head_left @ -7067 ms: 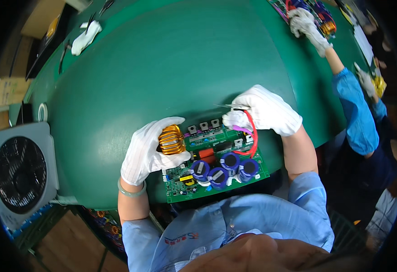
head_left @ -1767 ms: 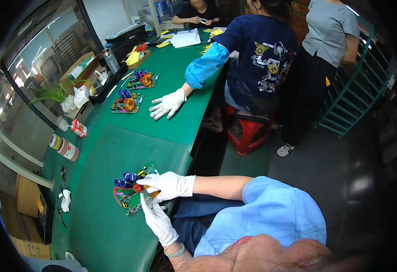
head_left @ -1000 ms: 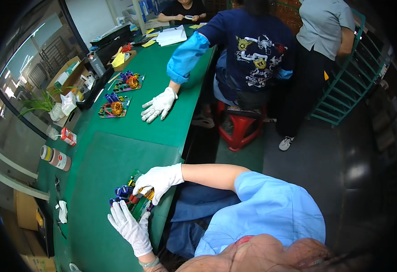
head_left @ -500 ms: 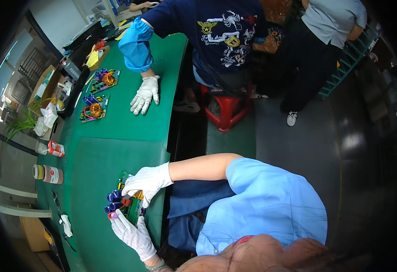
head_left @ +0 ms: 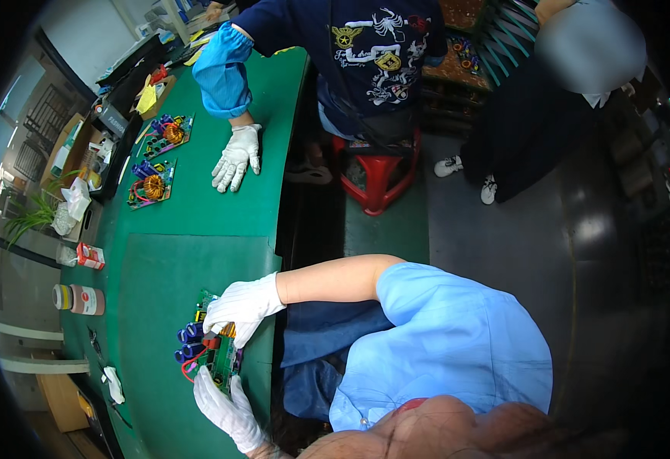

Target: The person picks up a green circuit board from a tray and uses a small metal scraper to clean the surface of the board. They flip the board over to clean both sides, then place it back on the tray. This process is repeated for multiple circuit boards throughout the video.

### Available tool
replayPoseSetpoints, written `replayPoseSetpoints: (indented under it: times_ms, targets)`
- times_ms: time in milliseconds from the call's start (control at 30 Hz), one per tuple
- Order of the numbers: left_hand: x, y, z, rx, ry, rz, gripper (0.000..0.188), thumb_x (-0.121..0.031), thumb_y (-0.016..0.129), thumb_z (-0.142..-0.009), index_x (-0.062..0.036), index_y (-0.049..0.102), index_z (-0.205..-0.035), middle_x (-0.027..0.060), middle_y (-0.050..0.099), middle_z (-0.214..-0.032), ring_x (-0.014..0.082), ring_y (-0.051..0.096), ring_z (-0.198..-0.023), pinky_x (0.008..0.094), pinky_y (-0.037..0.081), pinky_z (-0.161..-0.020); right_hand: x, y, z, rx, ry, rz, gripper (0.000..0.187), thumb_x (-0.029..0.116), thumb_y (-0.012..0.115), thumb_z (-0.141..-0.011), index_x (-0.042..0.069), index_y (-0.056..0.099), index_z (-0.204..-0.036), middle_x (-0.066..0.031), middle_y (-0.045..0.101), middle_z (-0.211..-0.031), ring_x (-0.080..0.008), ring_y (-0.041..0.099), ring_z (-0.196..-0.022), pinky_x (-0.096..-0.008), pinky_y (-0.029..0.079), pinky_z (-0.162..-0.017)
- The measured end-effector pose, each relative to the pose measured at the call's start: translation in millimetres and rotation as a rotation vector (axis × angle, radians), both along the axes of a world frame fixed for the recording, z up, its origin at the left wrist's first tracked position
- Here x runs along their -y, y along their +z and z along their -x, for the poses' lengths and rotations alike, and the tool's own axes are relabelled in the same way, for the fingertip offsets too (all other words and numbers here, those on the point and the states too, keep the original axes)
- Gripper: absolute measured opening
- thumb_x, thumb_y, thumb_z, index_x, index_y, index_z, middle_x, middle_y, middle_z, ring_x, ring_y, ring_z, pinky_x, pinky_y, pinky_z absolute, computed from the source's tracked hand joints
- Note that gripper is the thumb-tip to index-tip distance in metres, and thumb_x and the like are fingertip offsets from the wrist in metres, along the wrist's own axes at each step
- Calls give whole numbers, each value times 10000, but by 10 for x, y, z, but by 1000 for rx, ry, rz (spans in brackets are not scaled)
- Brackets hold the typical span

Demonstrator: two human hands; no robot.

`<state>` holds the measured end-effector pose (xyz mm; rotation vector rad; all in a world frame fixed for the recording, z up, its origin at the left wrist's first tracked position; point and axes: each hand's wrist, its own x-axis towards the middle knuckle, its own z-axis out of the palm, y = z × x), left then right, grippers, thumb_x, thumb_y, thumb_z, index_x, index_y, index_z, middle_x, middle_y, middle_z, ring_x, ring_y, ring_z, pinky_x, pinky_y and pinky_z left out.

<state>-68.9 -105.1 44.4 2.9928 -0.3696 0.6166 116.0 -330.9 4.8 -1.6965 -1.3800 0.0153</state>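
A green circuit board (head_left: 224, 369) lies on the green table mat, close to the table edge. Dark blue capacitors (head_left: 189, 341) line its left side, and a red wire (head_left: 187, 370) loops out at the lower left. My white-gloved right hand (head_left: 244, 310) reaches over the upper part of the board, its fingers curled down around the parts there. It covers most of a copper-wound coil (head_left: 228, 330). At the board's lower end, my gloved left hand (head_left: 226, 409) holds the edge between thumb and fingers. Its fingertips are beside the red wire.
Two similar boards (head_left: 151, 188) (head_left: 169, 134) stand farther up the table, near a co-worker's gloved hand (head_left: 238, 157). Jars (head_left: 88, 301), a small red-and-white carton (head_left: 90, 255) and a crumpled white cloth (head_left: 113, 384) line the left side. A red stool (head_left: 377, 183) holds the co-worker.
My left hand has slid down off the red wire to the board's lower edge, uncovering the wire loop. My right hand stays on the board. Another person behind has turned and shifted.
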Motion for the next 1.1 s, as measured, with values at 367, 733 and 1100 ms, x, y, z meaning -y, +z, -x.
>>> replayPoseSetpoints:
  times_ms: [367,733,1100]
  targets:
    - [-366,-242,201,-25,438,208,374,-284,652,-968,18,641,-1189,151,687,-1031,326,637,-935,413,502,-839,-77,-41,-94,13,27,55,609,376,810,-677,98,608,-1180,-127,636,-1076,-356,625,-969,-443,504,-827]
    - [-11,-191,-12,71,54,522,429,-139,552,-1007,33,510,-1397,226,609,-1262,325,591,-1149,405,461,-989,0,10,-81,-71,20,90,677,334,823,-641,69,621,-1230,-157,654,-1149,-367,633,-1048,-435,507,-882]
    - [-210,77,-189,-99,112,1160,438,-127,504,-1024,-20,499,-1448,94,664,-1302,167,627,-1116,290,442,-1020,-23,175,-28,-308,63,139,579,204,836,-713,63,654,-1244,-129,678,-1185,-240,654,-1104,-343,509,-979]
